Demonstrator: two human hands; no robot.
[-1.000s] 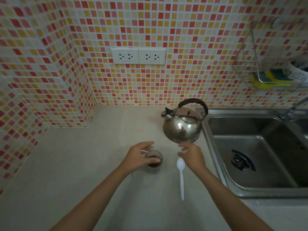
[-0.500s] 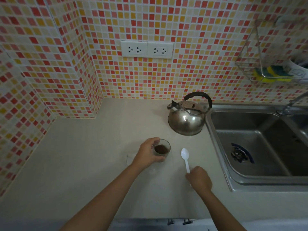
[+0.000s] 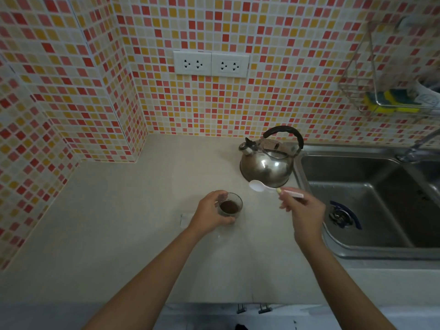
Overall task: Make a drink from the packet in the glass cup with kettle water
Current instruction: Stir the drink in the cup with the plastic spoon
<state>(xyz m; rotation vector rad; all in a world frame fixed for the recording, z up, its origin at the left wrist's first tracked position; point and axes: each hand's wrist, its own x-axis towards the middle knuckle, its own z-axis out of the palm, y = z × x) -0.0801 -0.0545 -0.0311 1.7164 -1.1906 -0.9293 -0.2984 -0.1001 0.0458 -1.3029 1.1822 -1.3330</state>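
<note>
**Spoon raised, stirring not yet begun**

Mosaic-tiled walls back a pale tabletop point(image 3: 119, 222) beside a steel sink point(image 3: 357, 177). Left hand point(image 3: 209, 214) is wrapped around the glass cup point(image 3: 230, 207) at centre; dark brown contents sit low inside. Right hand point(image 3: 303, 210), at 3 o'clock of the cup, pinches a white spoon point(image 3: 258, 186) clear of the surface, bowl pointing to 9 o'clock. Kettle point(image 3: 267, 163) stands at 1 o'clock. Judged step: stirring; next, lower the bowl into the cup.

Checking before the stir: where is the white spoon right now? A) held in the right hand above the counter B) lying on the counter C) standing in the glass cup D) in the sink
A: the right hand holds the white spoon by its handle, bowl in the air in front of the kettle, outside the glass cup.
</note>
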